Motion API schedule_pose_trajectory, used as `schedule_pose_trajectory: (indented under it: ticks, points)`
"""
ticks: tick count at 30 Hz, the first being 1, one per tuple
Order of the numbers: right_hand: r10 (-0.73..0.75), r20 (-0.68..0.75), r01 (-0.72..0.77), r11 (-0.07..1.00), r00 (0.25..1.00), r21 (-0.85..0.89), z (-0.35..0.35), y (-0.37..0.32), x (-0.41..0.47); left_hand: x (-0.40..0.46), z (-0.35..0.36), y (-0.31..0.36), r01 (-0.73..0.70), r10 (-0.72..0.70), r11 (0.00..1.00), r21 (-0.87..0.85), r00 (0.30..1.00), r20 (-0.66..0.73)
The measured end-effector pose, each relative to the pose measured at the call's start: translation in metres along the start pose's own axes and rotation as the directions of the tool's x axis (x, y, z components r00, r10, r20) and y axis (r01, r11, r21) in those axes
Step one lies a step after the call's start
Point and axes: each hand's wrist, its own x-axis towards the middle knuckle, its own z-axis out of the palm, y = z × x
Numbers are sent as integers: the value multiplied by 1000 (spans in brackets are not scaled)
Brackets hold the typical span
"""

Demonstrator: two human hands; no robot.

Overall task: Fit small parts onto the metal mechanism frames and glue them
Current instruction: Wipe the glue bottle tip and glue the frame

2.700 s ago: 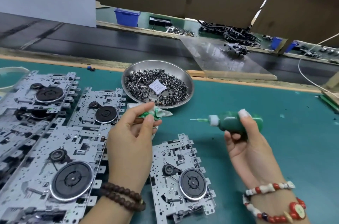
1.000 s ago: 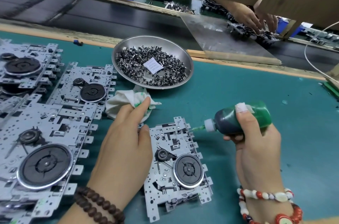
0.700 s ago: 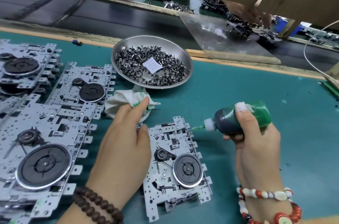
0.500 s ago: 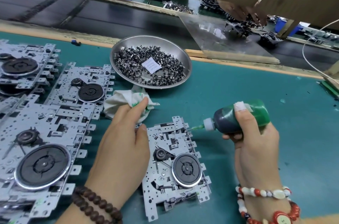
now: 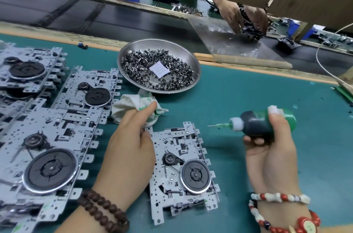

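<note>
Along the left of the green bench [image 5: 248, 99] lay a crowd of metal frames [image 5: 49, 148], overlapping one another, each with a black wheel set in it. Just beside them a white cloth [image 5: 131, 105] sat crumpled, with green stains on it. The left hand [image 5: 129, 148] had its fingers curled over that cloth, its grip closed on the cloth, while the heel of the hand rested at the left edge of a single frame [image 5: 181, 168] lying flat near the front of the bench. A brown bead bracelet [image 5: 103, 211] ringed that wrist. Behind the cloth stood a steel dish [image 5: 196, 72] heaped with small dark parts [image 5: 172, 78], a slip of white paper [image 5: 159, 69] on top. To the right, the right hand [image 5: 271, 158] gripped a green glue bottle [image 5: 267, 124], fingers wrapped tight round it, its needle tip pointing left and held clear above the frame's far right corner. Beyond the bench, another person's hands [image 5: 242, 15] worked at dark parts on the belt.
</note>
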Motion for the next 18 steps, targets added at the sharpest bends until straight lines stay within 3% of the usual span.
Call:
schedule_pose_trajectory:
  ticks: [7, 12, 18]
  points:
    - [224, 333, -199, 974, 916, -107, 7, 8, -12, -2, -1, 9, 125, -123, 987, -105, 992, 19]
    - [246, 377, -158, 956, 893, -249, 12, 15, -17, -3, -2, 9, 159, -154, 975, -155, 987, 43]
    - [202, 429, -112, 968, 880, -226, 10, 18, -16, -2, -1, 8, 172, -170, 961, -216, 985, 30]
